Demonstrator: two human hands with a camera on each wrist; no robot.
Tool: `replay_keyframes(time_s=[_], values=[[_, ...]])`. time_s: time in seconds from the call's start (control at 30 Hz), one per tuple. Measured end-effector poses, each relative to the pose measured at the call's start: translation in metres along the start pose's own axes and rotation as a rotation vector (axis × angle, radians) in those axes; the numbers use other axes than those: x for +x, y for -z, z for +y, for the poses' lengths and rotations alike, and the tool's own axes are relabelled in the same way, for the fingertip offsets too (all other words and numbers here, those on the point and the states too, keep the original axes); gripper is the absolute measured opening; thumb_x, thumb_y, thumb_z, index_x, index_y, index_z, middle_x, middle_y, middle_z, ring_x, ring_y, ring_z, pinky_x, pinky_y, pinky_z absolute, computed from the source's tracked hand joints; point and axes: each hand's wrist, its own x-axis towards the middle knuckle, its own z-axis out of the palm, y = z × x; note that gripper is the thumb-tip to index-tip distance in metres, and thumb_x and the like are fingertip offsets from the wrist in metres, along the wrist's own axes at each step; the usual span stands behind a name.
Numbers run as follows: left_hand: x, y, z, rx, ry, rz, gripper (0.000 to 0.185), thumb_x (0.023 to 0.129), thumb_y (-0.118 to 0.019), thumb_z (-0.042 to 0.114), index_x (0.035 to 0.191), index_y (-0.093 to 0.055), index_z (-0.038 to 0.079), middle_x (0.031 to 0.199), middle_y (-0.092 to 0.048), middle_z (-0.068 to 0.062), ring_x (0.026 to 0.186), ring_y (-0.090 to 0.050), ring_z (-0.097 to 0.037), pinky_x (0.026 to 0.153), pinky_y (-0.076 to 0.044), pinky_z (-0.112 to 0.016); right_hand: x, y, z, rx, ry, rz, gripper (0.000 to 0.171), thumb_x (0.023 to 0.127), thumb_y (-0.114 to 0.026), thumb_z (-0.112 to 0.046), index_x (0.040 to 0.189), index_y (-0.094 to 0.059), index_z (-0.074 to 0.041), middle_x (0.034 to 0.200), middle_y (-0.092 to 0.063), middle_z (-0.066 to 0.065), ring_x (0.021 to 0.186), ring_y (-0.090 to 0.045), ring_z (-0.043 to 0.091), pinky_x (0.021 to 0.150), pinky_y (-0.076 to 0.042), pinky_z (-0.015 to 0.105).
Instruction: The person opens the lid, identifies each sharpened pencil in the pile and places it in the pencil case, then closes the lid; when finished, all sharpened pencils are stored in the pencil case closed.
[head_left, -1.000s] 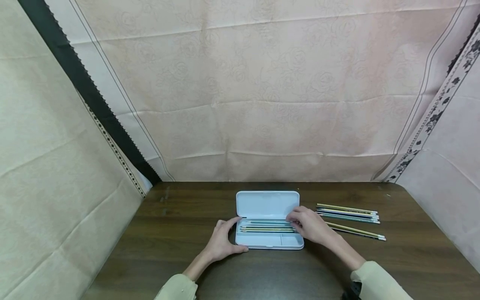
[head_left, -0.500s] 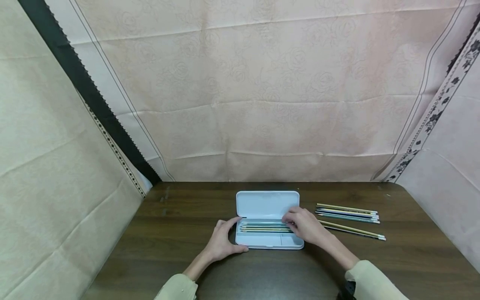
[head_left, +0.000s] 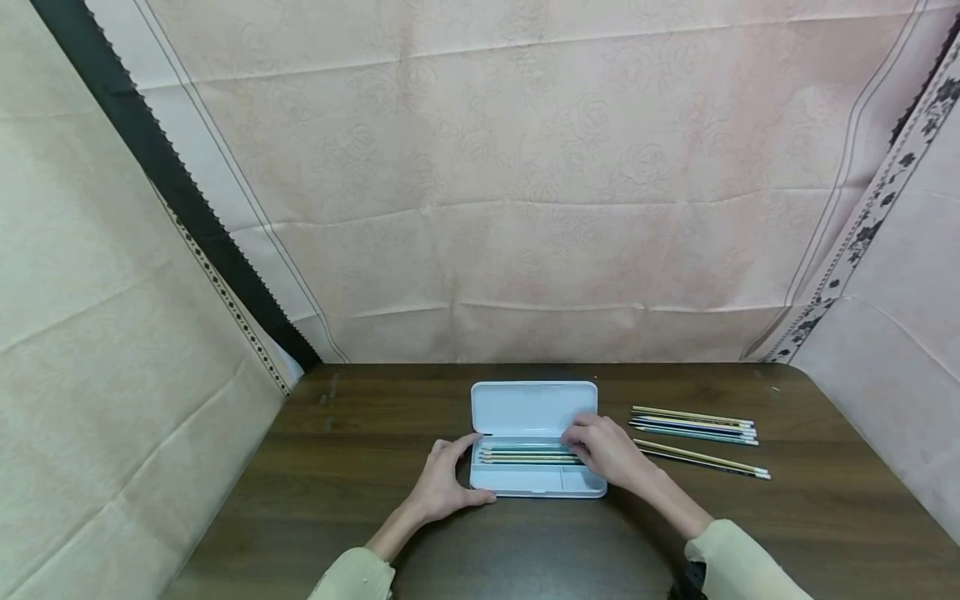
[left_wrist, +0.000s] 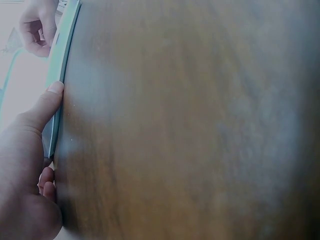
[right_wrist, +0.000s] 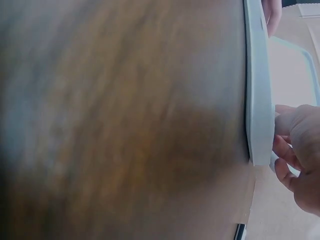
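A pale blue pencil case (head_left: pixel 517 479) lies open on the wooden table, its lid (head_left: pixel 534 408) tipped back. Several pencils (head_left: pixel 525 458), teal and yellowish, lie side by side in its long compartment. My left hand (head_left: pixel 442 483) holds the case's left end, thumb along the front edge and forefinger at the back left corner. In the left wrist view that thumb (left_wrist: pixel 47 102) presses the rim. My right hand (head_left: pixel 603 450) reaches over the case's right part, fingers (right_wrist: pixel 285 150) curled, pinching a teal pencil at its right end. Those fingertips are partly hidden behind the hand.
On the table right of the case lies a bundle of several pencils (head_left: pixel 693 425). Closer to me are a couple more pencils (head_left: pixel 705 460), partly behind my right hand. A cloth (head_left: pixel 525 208) hangs behind the table (head_left: pixel 360 417), with more cloth at both sides.
My right hand has moved a little to the left over the case, and the teal pencil has slid left with it. The left hand stays in place.
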Motion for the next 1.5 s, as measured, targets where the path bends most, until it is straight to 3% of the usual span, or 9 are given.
replay_keyframes(time_s=[0.3, 0.63, 0.87, 1.1, 1.5], values=[[0.0, -0.002, -0.001, -0.002, -0.005, 0.004, 0.089, 0.059, -0.076, 0.057, 0.135, -0.04, 0.027, 0.12, -0.046, 0.004, 0.099, -0.034, -0.014, 0.079, -0.036, -0.037, -0.007, 0.01, 0.007, 0.018, -0.019, 0.04, 0.017, 0.072, -0.074, -0.004, 0.083, -0.07, -0.015, 0.083, -0.058, -0.008, 0.075, -0.052, 0.007, 0.065, -0.046, 0.029], [-0.001, 0.001, -0.001, 0.003, 0.004, 0.007, 0.09, 0.058, -0.076, 0.058, 0.135, -0.04, 0.027, 0.118, -0.046, 0.003, 0.099, -0.034, -0.014, 0.078, -0.036, -0.036, -0.05, 0.054, 0.057, 0.039, -0.123, 0.167, 0.019, 0.071, -0.073, 0.002, 0.083, -0.068, -0.012, 0.076, -0.055, -0.008, 0.065, -0.049, 0.004, 0.055, -0.043, 0.025], [-0.001, 0.001, -0.001, -0.004, -0.013, 0.014, 0.09, 0.059, -0.076, 0.058, 0.135, -0.041, 0.025, 0.118, -0.047, 0.002, 0.099, -0.035, -0.015, 0.077, -0.037, -0.037, -0.09, 0.074, 0.085, -0.064, -0.176, 0.159, 0.021, 0.068, -0.073, 0.004, 0.081, -0.067, -0.011, 0.075, -0.054, -0.008, 0.065, -0.05, 0.006, 0.055, -0.042, 0.027], [-0.002, 0.0, 0.0, -0.007, -0.014, 0.012, 0.09, 0.059, -0.076, 0.057, 0.135, -0.041, 0.024, 0.117, -0.046, 0.0, 0.098, -0.035, -0.016, 0.076, -0.037, -0.038, -0.112, 0.084, 0.096, -0.12, -0.221, 0.129, 0.026, 0.066, -0.074, 0.005, 0.085, -0.068, -0.011, 0.087, -0.058, 0.0, 0.082, -0.054, 0.024, 0.067, -0.04, 0.048], [-0.001, 0.0, 0.0, 0.009, 0.0, 0.002, 0.091, 0.059, -0.075, 0.059, 0.136, -0.039, 0.027, 0.12, -0.045, 0.003, 0.099, -0.034, -0.015, 0.078, -0.036, -0.037, -0.126, 0.089, 0.113, -0.166, -0.189, 0.145, 0.03, 0.062, -0.075, 0.006, 0.086, -0.068, -0.011, 0.085, -0.058, -0.001, 0.079, -0.054, 0.022, 0.065, -0.041, 0.042]])
